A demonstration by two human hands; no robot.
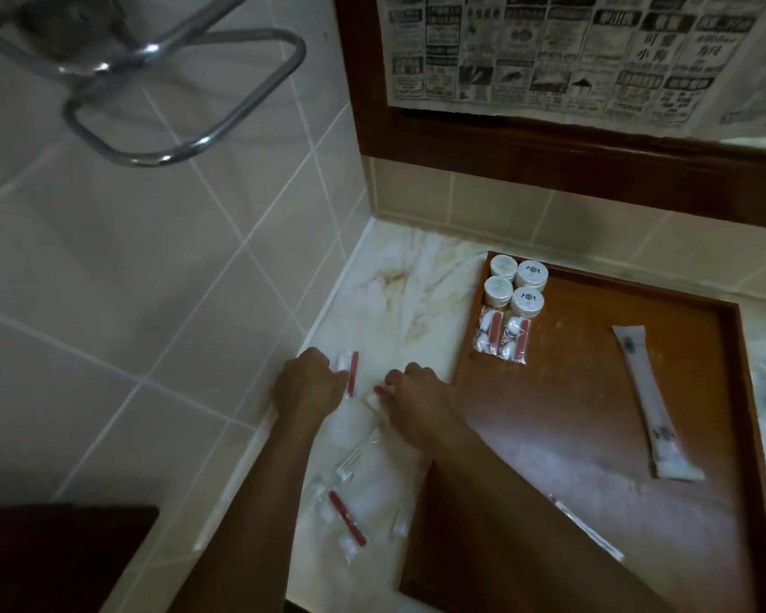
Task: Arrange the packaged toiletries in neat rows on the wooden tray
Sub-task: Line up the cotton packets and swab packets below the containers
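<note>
The wooden tray (571,391) lies on a marble counter. In its far left corner stand several white round jars (517,283), with two clear packets (501,340) of cotton and red files below them. A long white sachet (651,400) lies at the tray's right. On the counter left of the tray, my left hand (308,389) grips a clear packet with a red strip (350,373). My right hand (416,400) pinches another such packet (379,398) beside it. More clear packets (346,519) lie nearer me.
Tiled walls enclose the counter (416,294) on the left and at the back. A chrome rail (186,95) juts from the left wall. A wood-framed panel covered with newspaper (571,50) hangs above the tray. A flat sachet (589,533) lies on the tray beside my right forearm.
</note>
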